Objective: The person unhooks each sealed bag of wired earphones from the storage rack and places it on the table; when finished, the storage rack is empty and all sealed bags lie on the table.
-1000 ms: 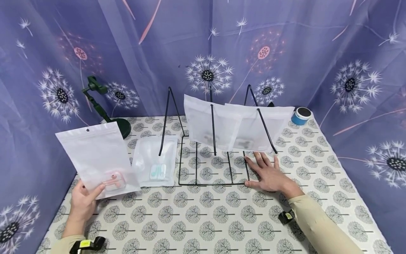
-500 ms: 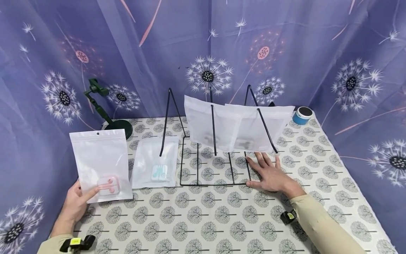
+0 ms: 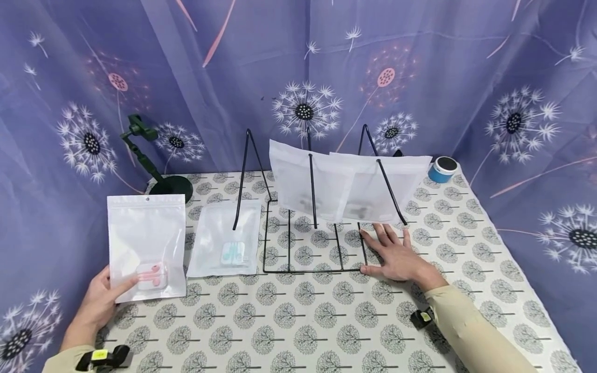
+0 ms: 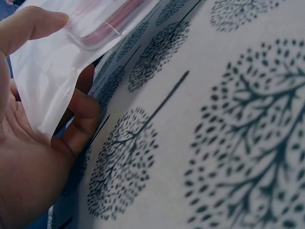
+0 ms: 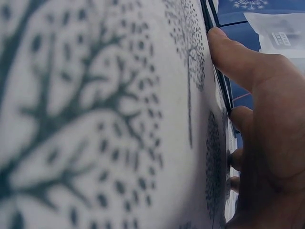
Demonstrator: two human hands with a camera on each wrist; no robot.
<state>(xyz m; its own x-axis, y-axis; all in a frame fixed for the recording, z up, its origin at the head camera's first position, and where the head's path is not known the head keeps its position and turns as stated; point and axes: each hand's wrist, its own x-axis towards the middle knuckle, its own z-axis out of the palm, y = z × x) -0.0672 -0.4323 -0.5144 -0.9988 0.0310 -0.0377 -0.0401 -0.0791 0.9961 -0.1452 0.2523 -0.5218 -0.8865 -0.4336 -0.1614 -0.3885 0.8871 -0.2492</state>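
Observation:
My left hand holds a white zip pouch by its lower left corner, at the left of the table. Through its front show pink earphones in a clear case. The left wrist view has the thumb over the pouch and curled fingers behind it. Beside it lies a second pouch with light-blue earphones. My right hand rests spread at the right end of a black wire rack, its fingertips touching the base. Two more pouches, one left and one right, hang on the rack's hooks.
A dark green stand with a jointed arm is at the back left. At the back right sits a small blue and white round object. A tree-print cloth covers the table, and purple curtains surround it.
My left hand has moved left and slightly down with the pouch, which has turned from tilted to nearly straight. The right hand, the rack and the hanging pouches keep their places.

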